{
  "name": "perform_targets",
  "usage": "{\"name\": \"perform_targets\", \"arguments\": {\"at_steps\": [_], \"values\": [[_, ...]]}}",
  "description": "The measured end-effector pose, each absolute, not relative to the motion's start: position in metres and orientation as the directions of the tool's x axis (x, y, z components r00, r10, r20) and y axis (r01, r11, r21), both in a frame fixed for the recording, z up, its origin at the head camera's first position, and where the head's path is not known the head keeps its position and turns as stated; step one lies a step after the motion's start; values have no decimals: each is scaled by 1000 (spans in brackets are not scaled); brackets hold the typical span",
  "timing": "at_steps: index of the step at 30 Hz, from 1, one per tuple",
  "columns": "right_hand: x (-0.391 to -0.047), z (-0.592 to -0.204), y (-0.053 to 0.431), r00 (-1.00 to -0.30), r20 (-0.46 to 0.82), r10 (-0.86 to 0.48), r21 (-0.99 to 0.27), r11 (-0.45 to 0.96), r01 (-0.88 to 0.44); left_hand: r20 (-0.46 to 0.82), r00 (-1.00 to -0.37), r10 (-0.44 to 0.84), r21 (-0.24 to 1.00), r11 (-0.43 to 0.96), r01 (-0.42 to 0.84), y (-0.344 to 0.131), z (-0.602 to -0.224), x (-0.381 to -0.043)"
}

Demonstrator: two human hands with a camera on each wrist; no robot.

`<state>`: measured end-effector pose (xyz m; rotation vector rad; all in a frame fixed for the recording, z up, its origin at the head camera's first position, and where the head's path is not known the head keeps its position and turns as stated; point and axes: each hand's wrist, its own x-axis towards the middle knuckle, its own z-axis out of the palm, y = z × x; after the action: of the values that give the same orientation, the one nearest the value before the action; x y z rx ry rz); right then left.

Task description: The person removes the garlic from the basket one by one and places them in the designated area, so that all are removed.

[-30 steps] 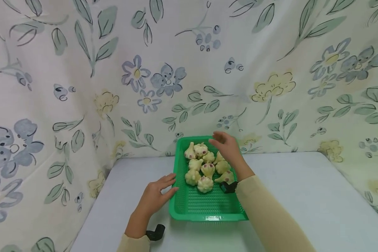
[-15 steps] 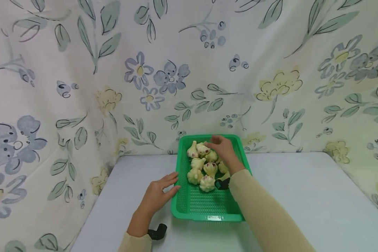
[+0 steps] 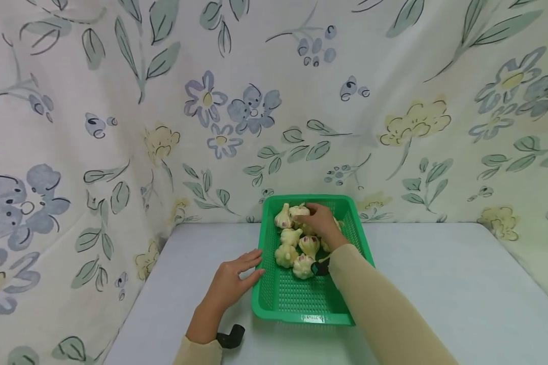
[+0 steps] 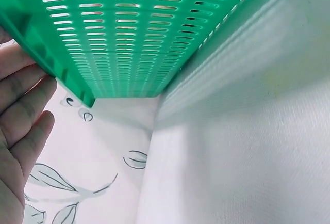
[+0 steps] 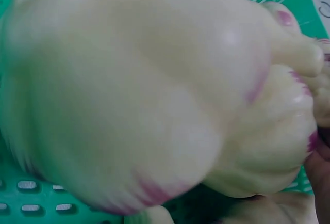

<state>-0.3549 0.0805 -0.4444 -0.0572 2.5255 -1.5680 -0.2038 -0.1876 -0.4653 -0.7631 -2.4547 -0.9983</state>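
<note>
A green plastic basket [image 3: 310, 318] holds several pale garlic bulbs [image 3: 309, 245] with purple marks, mostly towards its far half. My left hand [image 3: 230, 281] is at the basket's left side, fingers extended and fingertips right at the rim; the left wrist view shows these fingers [image 4: 31, 97] beside the rim's underside. Inside the basket, my right hand [image 3: 321, 223] reaches over the bulbs, thumb and fingers at either side of a garlic bulb [image 3: 299, 210] near the far end. Whether they grip it I cannot tell. In the right wrist view a near bulb [image 5: 129, 90] covers most of the hand.
The basket stands on a white table [image 3: 420, 284] against a floral cloth backdrop [image 3: 274, 101]. A black wrist-camera mount [image 3: 231, 336] sits at the left wrist, and another mount [image 3: 320, 267] at the right wrist overlaps the bulbs.
My right hand has moved left and down from the basket's far right onto the bulbs near the far middle. The left hand stays at the rim. The head view has shifted slightly.
</note>
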Motion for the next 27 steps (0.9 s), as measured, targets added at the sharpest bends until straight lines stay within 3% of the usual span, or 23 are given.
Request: {"name": "perform_targets", "arguments": {"at_steps": [10,27], "values": [[-356,-451,82,-985,-109,-137,-863,505,25,530,-775,343,510,601,615,-187,-465,-203],[-362,-451,81,-991,-58,-122,-872,489,-9,522,-790,322,536,596,597,-186,-465,-205]]}}
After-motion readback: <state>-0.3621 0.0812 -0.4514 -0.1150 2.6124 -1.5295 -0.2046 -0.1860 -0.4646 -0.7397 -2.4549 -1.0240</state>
